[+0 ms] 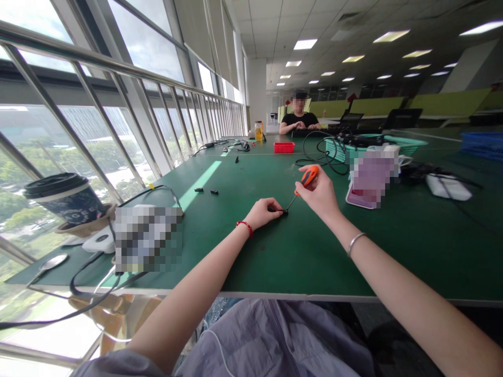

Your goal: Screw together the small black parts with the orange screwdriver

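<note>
My right hand [320,192] is closed around an orange-handled screwdriver [309,177], its thin shaft slanting down and left. The tip meets a small black part [278,211] that my left hand [262,211] pinches against the green table [298,251]. A red cord circles my left wrist and a silver bangle my right. Two more small black parts [214,192] lie further left on the table.
A lidded paper cup [65,198], a white device and black cables sit at the near left. A red tray [283,147], a green basket [404,142], tangled cables and a white box [448,187] lie beyond. Another person sits at the far end.
</note>
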`<move>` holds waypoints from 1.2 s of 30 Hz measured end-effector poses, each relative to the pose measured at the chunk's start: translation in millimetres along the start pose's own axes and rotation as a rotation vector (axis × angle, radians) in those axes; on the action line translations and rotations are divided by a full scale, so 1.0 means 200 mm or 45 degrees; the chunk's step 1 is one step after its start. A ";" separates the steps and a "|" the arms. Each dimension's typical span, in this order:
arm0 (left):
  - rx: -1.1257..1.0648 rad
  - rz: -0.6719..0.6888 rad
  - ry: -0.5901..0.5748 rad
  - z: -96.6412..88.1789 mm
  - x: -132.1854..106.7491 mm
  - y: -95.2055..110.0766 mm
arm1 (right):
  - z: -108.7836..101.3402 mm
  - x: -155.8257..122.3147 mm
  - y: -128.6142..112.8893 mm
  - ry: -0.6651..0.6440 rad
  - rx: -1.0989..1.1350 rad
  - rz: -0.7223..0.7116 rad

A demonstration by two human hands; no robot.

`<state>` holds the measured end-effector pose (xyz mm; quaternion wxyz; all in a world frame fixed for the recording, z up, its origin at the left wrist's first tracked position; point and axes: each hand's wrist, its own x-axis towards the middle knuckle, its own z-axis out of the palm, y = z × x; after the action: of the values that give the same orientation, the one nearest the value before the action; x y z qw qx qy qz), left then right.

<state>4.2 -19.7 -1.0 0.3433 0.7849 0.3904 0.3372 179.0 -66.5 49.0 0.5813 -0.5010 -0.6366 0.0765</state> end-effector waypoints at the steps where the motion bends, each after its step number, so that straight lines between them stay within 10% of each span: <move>1: 0.002 0.000 -0.002 0.00 0.00 0.00 | 0.00 0.00 0.00 0.012 -0.022 -0.011; 36: 0.022 0.017 -0.081 -0.02 0.00 0.00 | 0.00 0.00 0.00 0.051 -0.126 -0.030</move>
<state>0.8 -17.7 1.8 0.3465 0.8006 0.3771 0.3110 179.4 -65.6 49.1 0.5694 -0.5229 -0.6337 0.0280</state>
